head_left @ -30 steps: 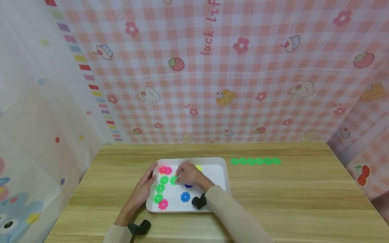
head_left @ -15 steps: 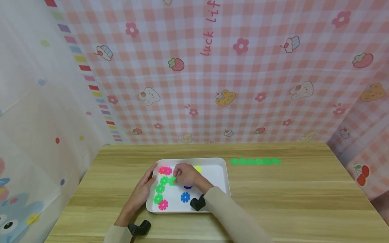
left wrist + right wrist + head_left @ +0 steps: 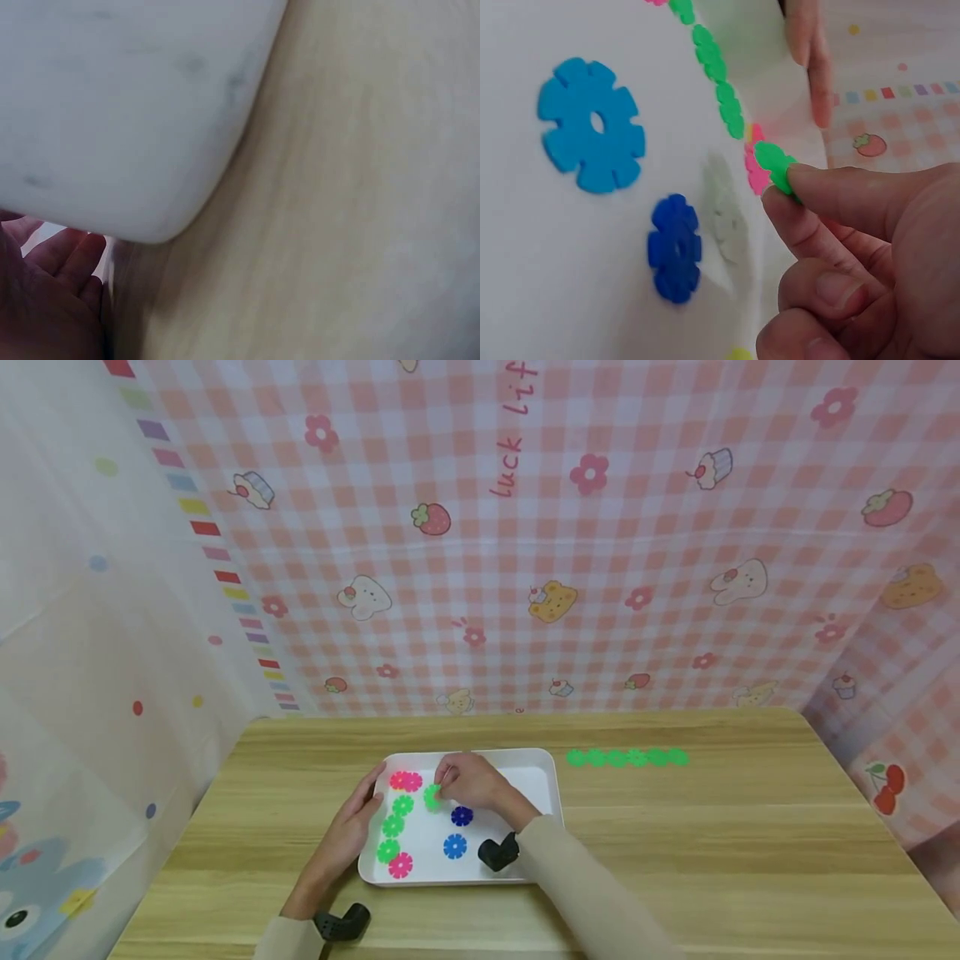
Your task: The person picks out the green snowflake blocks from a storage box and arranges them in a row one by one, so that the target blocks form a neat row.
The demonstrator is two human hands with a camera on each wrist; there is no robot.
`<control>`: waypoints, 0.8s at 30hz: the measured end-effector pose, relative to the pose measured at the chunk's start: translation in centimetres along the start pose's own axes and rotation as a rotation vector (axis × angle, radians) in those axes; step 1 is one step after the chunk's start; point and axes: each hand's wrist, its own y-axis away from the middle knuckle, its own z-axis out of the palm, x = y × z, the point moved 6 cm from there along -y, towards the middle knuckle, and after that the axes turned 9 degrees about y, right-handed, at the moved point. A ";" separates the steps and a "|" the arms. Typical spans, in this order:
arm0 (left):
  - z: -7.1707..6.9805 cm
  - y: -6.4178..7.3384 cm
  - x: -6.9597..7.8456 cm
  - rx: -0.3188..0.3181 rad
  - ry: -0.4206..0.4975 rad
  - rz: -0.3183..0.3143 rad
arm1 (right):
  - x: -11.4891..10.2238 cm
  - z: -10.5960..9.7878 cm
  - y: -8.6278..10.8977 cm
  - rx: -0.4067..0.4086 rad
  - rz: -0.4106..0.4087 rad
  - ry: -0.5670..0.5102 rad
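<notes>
At the white tray's [image 3: 517, 882] left side, my left hand [image 3: 351, 827] holds the wall, thumb over the rim and fingers outside. The left wrist view shows part of that hand [image 3: 60, 277] beside the tray's outer wall. My right hand [image 3: 474, 783] pinches a green notched snowflake disc [image 3: 775, 163] between thumb and forefinger, raised over the tray. Left of it lies a row of green discs [image 3: 393, 826]. Pink discs [image 3: 412, 782] are at the upper left, another pink disc [image 3: 401, 865] at the lower left. A dark blue disc [image 3: 462, 816] and a lighter blue disc [image 3: 455, 846] lie nearby.
Beyond the tray's right side, a line of several green discs [image 3: 627, 758] lies on the wooden table [image 3: 697, 860]. A checked cloth [image 3: 480, 568] hangs behind the table. Part of a yellow disc [image 3: 739, 354] shows at the right wrist view's lower edge.
The right hand moved left, bringing the green disc beside the green row, then drew back right and up with it. The dark blue disc is now uncovered. The left hand stays at the tray.
</notes>
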 end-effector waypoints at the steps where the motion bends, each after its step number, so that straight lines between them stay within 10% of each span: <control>1: 0.0 0.0 0.0 -0.001 0.000 -0.001 | 0.0 -0.3 0.1 0.007 -0.009 -0.006; 24: 0.0 0.0 0.1 -0.001 0.011 0.010 | 3.1 -7.7 4.1 0.139 -0.050 -0.073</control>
